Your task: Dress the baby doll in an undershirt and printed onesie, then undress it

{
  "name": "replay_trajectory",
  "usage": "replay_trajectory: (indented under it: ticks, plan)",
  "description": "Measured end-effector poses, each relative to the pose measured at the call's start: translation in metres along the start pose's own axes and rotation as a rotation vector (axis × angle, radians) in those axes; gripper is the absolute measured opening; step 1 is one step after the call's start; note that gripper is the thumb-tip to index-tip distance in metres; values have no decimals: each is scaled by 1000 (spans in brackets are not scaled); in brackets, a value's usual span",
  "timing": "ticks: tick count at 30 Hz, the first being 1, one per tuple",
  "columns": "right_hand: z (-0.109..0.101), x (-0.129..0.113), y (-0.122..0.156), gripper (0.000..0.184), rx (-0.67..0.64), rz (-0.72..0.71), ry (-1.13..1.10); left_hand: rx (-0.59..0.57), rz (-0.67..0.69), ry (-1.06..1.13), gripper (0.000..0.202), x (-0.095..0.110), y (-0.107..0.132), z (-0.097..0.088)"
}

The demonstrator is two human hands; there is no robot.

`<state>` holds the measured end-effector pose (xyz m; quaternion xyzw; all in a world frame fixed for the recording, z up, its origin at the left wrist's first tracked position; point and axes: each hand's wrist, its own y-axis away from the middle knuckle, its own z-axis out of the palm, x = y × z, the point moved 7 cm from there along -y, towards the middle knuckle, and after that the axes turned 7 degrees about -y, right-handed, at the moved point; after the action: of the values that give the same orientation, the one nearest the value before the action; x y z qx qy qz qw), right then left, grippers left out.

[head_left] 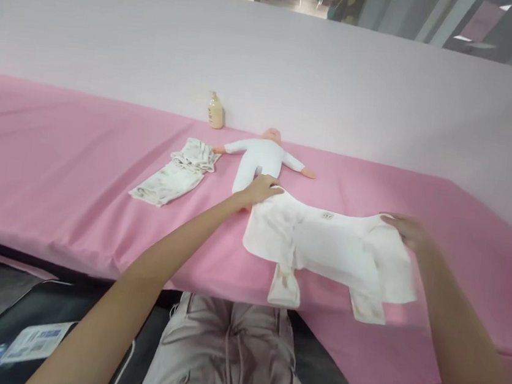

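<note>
On the near edge of the pink table (54, 181), the white baby garment (323, 249) lies spread, its legs hanging over. The left hand (260, 189) pinches its corner at 10 o'clock; the blurred right hand (406, 229) grasps the corner at 2 o'clock. It looks light, soft and floppy, best held by the shoulder seams. Its small tag (326, 215) is unreadable. A doll (262, 156) lies at 11 o'clock.

— What do we count?
— Two garments: a white garment (328, 246) between our left hand (260, 190) and right hand (406, 229), a printed garment (175, 173) left of them. One doll (262, 159), one bottle (216, 111), both beyond the left hand.
</note>
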<state>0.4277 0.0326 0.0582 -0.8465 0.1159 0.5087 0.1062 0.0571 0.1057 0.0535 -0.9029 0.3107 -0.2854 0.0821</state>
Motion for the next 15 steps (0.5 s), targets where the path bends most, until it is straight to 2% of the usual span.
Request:
replay_trajectory:
  ticks: [2,3,6,11,15]
  plan:
    - [7,30,-27,24,27,195,-126,-28,-4,-121,32,-15,-29,9]
    - [7,39,-40,23,98,232,-114,-29,-23,-198,31,-22,-42,11]
    - [12,52,-81,20,244,212,41,-6,-98,-406,25,-41,-75,15]
    - [26,64,-144,18,282,154,165,38,-177,-553,20,-66,-114,19]
    - [38,59,-176,21,320,144,284,20,-253,-633,22,-85,-146,25]
